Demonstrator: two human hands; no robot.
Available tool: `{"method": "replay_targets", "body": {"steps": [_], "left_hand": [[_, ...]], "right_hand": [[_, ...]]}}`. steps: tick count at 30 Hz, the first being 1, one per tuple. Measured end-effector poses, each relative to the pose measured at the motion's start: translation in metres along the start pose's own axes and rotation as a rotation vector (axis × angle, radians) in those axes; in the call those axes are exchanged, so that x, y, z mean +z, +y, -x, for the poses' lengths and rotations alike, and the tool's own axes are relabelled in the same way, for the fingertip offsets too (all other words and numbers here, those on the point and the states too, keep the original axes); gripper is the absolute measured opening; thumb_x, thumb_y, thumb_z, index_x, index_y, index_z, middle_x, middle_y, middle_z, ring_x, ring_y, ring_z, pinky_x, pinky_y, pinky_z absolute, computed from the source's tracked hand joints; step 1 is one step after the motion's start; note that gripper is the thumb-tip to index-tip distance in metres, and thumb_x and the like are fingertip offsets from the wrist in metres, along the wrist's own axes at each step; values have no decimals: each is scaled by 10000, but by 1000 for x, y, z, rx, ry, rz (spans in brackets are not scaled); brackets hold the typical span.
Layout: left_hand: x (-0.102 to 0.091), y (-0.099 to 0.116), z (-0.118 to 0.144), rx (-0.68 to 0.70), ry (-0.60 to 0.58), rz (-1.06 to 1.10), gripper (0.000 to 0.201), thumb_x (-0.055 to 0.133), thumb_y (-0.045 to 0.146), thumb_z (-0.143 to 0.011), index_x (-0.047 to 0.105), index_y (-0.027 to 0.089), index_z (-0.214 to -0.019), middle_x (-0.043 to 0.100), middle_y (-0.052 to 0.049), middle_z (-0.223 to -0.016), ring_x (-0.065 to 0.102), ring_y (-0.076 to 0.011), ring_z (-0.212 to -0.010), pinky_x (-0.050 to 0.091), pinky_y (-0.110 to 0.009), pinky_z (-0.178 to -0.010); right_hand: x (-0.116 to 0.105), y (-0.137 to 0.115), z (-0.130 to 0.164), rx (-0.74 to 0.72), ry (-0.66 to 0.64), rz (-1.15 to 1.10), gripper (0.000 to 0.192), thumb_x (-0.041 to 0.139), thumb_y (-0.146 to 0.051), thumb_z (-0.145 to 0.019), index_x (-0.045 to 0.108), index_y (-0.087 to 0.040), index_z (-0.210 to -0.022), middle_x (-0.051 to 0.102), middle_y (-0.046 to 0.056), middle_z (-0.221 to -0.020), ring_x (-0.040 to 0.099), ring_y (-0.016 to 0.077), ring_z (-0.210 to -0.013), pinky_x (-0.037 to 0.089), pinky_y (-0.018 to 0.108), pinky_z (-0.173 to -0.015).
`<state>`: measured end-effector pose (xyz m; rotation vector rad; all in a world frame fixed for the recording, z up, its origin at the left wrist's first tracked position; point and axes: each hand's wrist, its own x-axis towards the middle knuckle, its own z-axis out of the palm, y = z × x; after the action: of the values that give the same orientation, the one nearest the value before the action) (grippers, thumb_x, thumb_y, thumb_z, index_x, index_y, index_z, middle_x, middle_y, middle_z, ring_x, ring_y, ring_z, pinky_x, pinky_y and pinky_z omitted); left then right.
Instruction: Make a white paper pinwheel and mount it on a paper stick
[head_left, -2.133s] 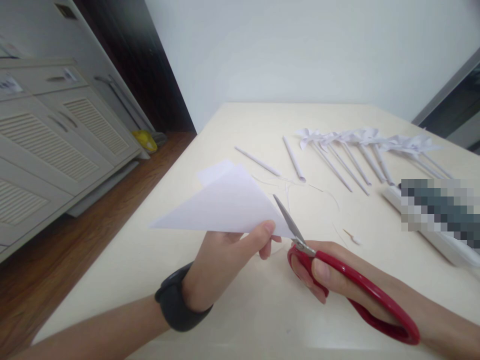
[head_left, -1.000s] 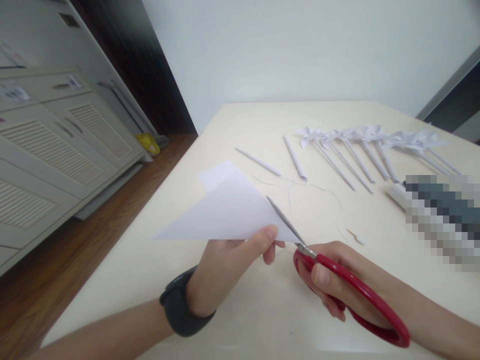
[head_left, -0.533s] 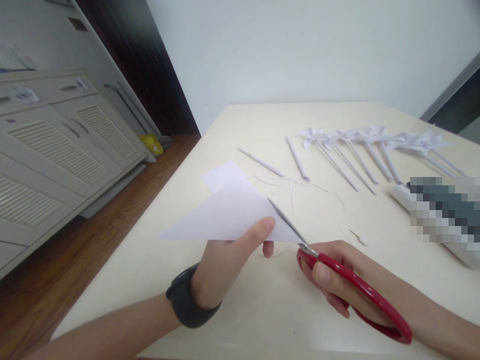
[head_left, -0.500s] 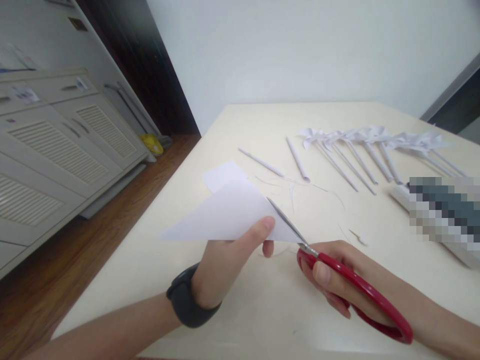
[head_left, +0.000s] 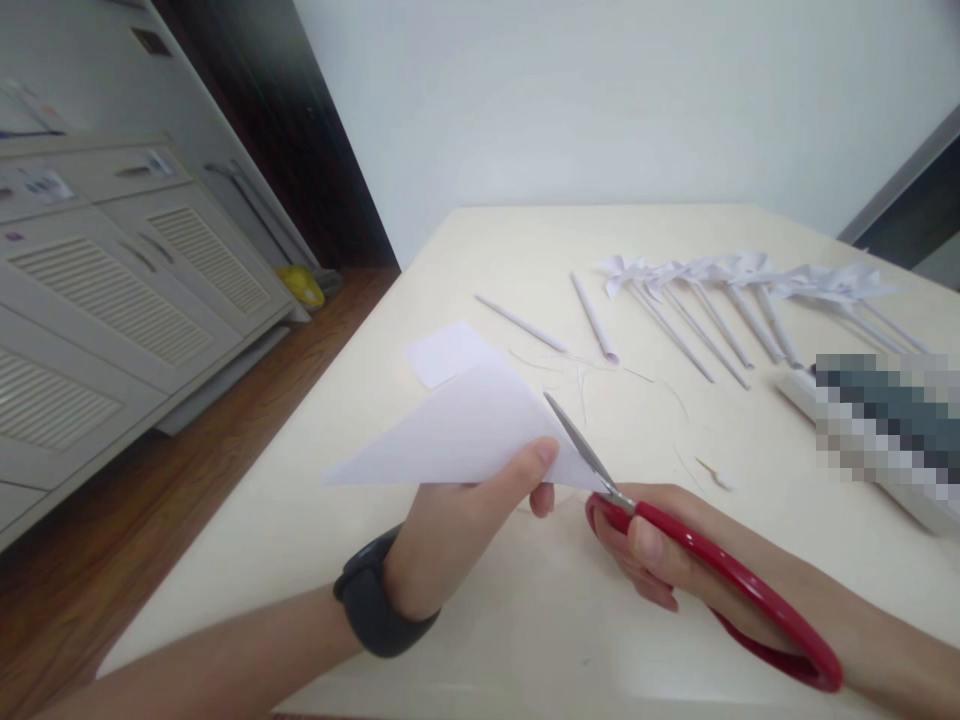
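Observation:
My left hand (head_left: 461, 525) pinches a folded white paper triangle (head_left: 457, 430) by its lower edge, thumb on top, and holds it above the cream table (head_left: 525, 640). A black band sits on that wrist. My right hand (head_left: 675, 560) grips red-handled scissors (head_left: 720, 590). Their metal blades (head_left: 581, 450) lie along the triangle's right corner, the tip over the paper.
A small white paper square (head_left: 446, 352) lies behind the triangle. Two rolled paper sticks (head_left: 559, 322), thin paper offcuts and a row of several white pinwheels (head_left: 750, 290) lie further back. A white box (head_left: 862, 440) sits at the right. Pale cabinets (head_left: 112, 300) stand to the left over wooden floor.
The scissor blades slid up along the triangle's right corner, then drew back slightly toward me. My left hand kept its hold on the paper.

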<state>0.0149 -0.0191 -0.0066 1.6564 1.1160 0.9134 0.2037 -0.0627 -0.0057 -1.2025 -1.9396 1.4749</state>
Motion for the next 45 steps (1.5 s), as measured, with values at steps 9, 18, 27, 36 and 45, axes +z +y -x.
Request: {"method": "replay_targets", "body": {"steps": [9, 18, 27, 36, 45], "left_hand": [[1, 0, 1, -31, 12, 18, 382, 488, 306, -821, 475, 190, -457, 574, 43, -554, 572, -132, -623, 397, -267, -817], [1, -1, 3, -45, 18, 53, 384, 500, 312, -813, 477, 198, -448, 571, 45, -535, 564, -138, -609, 395, -269, -821], [1, 0, 3, -46, 12, 67, 376, 503, 314, -815, 482, 197, -458, 576, 48, -541, 571, -134, -619, 398, -269, -830], [4, -3, 3, -69, 14, 140, 366, 505, 320, -807, 490, 194, -464, 568, 30, -542, 563, -146, -614, 433, -287, -783], [1, -1, 2, -17, 71, 226, 299, 479, 223, -817, 492, 191, -520, 545, 46, -541, 565, -126, -610, 439, -270, -756]], "right_hand": [[2, 2, -3, 43, -19, -47, 447, 269, -538, -866, 336, -188, -597, 359, -26, -577, 376, 115, -549, 329, 270, -584], [3, -2, 4, 137, -30, -121, 462, 296, -548, -850, 382, -185, -578, 422, -13, -550, 440, 121, -551, 366, 240, -549], [4, 2, 0, 107, -51, -153, 496, 317, -547, -844, 393, -177, -523, 436, -17, -485, 438, 107, -488, 343, 226, -508], [5, 6, 0, 106, -60, -216, 474, 316, -579, -829, 395, -185, -579, 424, -35, -453, 412, 93, -419, 294, 212, -426], [6, 8, 1, 111, -28, -208, 477, 351, -576, -825, 385, -179, -562, 382, -46, -434, 385, 83, -416, 246, 218, -430]]}}
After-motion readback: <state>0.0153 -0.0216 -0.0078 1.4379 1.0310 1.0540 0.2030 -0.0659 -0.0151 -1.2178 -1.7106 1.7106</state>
